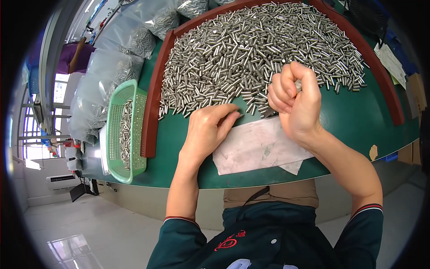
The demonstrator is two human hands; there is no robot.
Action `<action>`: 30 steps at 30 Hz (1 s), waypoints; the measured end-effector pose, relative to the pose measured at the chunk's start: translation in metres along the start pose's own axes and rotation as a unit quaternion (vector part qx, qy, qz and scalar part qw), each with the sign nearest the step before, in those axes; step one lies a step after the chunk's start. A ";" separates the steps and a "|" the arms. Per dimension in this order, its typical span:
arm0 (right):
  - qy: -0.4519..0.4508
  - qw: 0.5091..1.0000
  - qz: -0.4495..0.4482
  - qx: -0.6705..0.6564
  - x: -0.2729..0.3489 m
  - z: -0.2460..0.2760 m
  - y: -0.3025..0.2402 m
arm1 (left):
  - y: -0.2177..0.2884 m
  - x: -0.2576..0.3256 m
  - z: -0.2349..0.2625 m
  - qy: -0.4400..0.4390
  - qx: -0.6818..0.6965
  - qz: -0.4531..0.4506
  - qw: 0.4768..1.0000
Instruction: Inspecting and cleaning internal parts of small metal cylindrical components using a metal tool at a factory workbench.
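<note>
Metal pin at L fingers, nr pile.

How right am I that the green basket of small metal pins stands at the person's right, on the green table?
Not quite: the head view shows the green basket of small metal pins at the person's left, on the green table.
</note>
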State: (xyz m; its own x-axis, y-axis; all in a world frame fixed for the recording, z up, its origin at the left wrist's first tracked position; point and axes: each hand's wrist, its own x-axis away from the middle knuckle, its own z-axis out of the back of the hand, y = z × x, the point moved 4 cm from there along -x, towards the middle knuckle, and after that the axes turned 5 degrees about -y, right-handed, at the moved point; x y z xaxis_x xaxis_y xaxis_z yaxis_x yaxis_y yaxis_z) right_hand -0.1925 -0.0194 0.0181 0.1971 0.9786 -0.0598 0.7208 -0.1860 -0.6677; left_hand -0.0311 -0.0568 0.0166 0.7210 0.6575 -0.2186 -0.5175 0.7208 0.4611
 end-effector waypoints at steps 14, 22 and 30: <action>0.006 1.000 0.005 -0.004 0.001 -0.002 0.000 | -0.023 0.003 -0.008 -0.003 0.768 0.211 0.605; 0.010 1.000 0.002 0.003 0.000 -0.003 0.000 | -0.022 0.003 -0.014 -0.027 0.709 0.209 0.673; 0.017 1.000 -0.002 -0.008 0.000 -0.003 0.000 | -0.020 0.004 -0.014 -0.024 0.603 0.234 0.762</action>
State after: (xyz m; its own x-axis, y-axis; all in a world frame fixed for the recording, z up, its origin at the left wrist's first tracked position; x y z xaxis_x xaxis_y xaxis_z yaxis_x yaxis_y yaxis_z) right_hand -0.1900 -0.0195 0.0203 0.2162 0.9758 -0.0318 0.7316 -0.1835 -0.6565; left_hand -0.0244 -0.0661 -0.0054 0.6191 0.7508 0.2303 0.0566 -0.3352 0.9405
